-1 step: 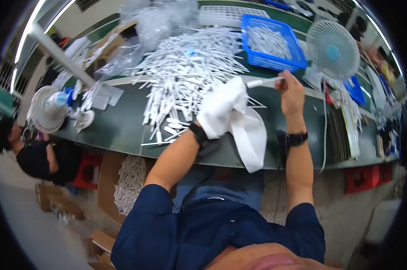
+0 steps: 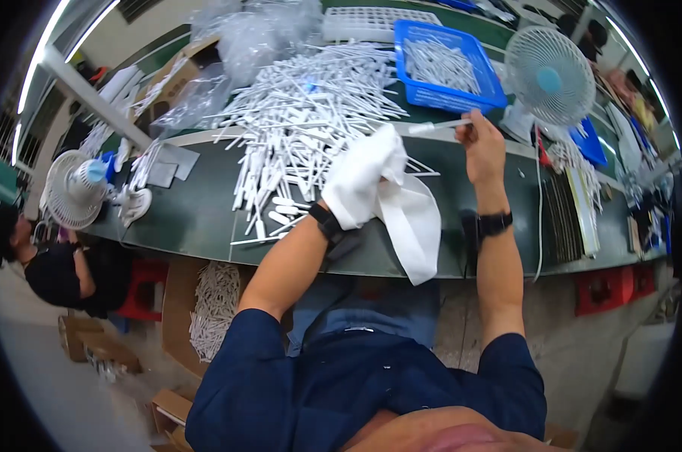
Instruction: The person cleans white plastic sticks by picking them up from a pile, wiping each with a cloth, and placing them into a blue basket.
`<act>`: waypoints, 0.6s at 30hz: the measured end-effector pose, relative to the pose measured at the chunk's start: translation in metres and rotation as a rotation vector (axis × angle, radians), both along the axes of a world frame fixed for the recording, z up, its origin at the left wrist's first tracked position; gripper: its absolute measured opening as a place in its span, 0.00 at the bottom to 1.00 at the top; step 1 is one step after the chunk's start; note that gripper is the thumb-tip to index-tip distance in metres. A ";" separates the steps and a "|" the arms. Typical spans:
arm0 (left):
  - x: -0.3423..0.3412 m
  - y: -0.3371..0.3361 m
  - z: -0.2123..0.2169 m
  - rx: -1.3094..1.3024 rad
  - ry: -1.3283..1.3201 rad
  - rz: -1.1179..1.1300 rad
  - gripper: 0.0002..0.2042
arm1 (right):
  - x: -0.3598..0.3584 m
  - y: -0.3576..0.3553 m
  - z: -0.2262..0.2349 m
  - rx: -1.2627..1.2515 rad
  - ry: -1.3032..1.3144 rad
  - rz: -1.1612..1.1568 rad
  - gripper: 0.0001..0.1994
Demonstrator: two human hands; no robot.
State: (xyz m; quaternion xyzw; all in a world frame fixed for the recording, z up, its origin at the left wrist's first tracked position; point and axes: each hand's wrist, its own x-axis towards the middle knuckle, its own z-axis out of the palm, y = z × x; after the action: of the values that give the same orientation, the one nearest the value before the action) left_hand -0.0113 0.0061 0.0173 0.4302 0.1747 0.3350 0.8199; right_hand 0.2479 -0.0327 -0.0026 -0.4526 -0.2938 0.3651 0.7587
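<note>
Stick (image 2: 440, 126), white, thin: pinched level in your right hand (image 2: 482, 147), fingers closed on its end, just in front of the blue basket (image 2: 461, 98). Cloth (image 2: 390, 192), white: wrapped over your left hand (image 2: 356, 188), so you cannot tell how its fingers lie; it sits left of the stick. Pile of white sticks (image 2: 303, 120): left of the basket. Fan (image 2: 548, 75): right of the basket.
</note>
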 end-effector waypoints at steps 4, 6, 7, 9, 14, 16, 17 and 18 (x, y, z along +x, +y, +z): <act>0.014 -0.002 0.004 0.039 0.073 -0.056 0.15 | 0.032 0.001 0.026 0.177 0.090 -0.051 0.13; 0.013 -0.005 0.002 0.048 0.095 -0.062 0.15 | 0.030 0.004 0.042 0.186 0.070 0.020 0.13; 0.014 -0.005 0.002 0.039 0.100 -0.047 0.15 | 0.026 0.009 0.040 0.184 0.067 0.021 0.13; 0.013 -0.004 0.003 0.025 0.108 -0.013 0.16 | 0.014 0.023 0.027 -0.137 -0.339 0.098 0.14; 0.009 -0.007 0.004 0.038 0.127 0.022 0.16 | -0.028 0.067 0.009 -0.239 -1.074 0.131 0.14; 0.007 -0.008 0.005 0.063 0.105 0.015 0.14 | -0.036 0.093 0.007 -0.176 -1.431 0.087 0.15; 0.007 -0.007 0.006 0.076 0.093 0.014 0.13 | -0.040 0.105 0.004 -0.166 -1.435 0.089 0.15; 0.007 -0.006 0.005 0.081 0.090 0.022 0.13 | -0.043 0.117 0.002 -0.192 -1.472 0.054 0.15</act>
State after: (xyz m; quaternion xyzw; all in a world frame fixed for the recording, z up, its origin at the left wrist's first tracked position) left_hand -0.0038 -0.0003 0.0226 0.4758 0.2023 0.3311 0.7894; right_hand 0.2047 0.0845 -0.0011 -0.6371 -0.7041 0.0099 0.3135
